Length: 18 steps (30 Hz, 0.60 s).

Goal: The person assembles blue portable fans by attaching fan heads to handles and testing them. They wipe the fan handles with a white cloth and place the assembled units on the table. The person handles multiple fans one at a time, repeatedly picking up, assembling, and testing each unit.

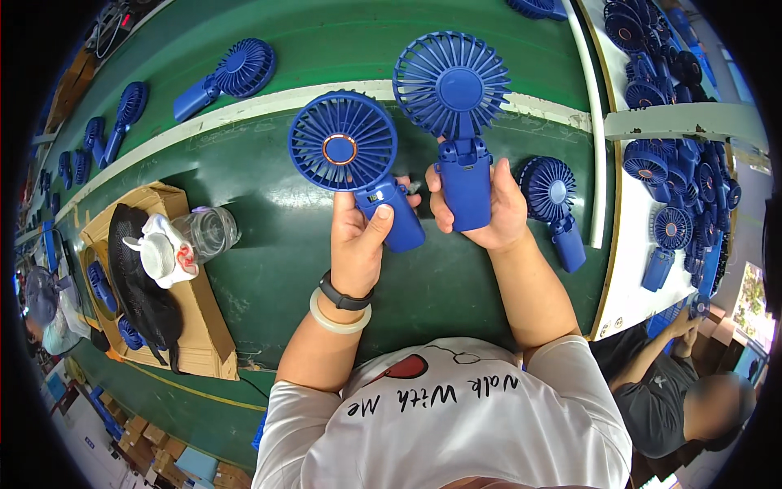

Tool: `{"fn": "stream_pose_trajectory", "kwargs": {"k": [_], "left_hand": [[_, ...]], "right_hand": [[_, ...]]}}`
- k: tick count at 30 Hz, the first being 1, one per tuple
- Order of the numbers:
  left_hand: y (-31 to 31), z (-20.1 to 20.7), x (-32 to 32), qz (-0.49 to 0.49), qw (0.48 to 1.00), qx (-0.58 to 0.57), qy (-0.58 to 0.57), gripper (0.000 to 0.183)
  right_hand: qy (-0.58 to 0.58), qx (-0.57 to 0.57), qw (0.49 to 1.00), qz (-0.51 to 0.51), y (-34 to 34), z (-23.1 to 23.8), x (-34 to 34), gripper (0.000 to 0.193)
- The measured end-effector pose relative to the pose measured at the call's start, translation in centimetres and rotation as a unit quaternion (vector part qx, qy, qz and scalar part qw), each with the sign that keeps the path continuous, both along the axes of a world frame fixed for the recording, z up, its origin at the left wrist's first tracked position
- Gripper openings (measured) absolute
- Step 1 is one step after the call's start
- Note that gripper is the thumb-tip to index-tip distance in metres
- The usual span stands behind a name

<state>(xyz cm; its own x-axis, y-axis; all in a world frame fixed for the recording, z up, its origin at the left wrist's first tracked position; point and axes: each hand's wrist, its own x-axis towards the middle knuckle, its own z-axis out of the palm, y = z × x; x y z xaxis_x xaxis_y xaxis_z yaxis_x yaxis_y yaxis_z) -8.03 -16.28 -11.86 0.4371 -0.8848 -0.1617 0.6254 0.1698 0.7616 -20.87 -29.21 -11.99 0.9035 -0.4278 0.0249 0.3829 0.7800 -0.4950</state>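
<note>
My left hand (360, 236) is closed around the handle of a blue handheld fan (309, 147). That fan's round grille, with an orange ring at its hub, faces up, and my thumb lies on the handle near a small lit display. My right hand (503, 213) grips a second blue handheld fan (466, 191) by its handle; this one shows a plain round hub and a small port near the hinge. Both fans are raised side by side, heads pointing away from me. Close to my right wrist, another blue fan (568, 244) lies on the green bench (277, 277).
A cardboard box (213, 326) at the left holds a black cloth bag (147, 285), a clear bottle with a white lid (215, 232) and fans. Several fans rest on the green belt (326, 49) beyond a pale rail. Fans crowd a white table (623, 293) at right, where a person (652, 407) works.
</note>
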Motion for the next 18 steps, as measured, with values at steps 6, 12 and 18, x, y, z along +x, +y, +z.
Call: {"fn": "stream_pose_trajectory", "kwargs": {"k": [6,12,18], "left_hand": [[-0.04,0.34,-0.28,-0.005,1.000,-0.022,-0.006,0.048],[0.16,0.07,-0.19,-0.014,1.000,-0.023,0.009,0.047],[0.06,0.52,-0.32,0.002,1.000,-0.008,-0.004,0.040]], "right_hand": [[-0.002,0.016,1.000,-0.002,0.03,0.05,-0.04,0.068],[-0.007,0.014,1.000,0.000,0.15,-0.18,0.09,0.068],[-0.004,0.026,1.000,-0.002,0.16,-0.08,-0.08,0.069]]}}
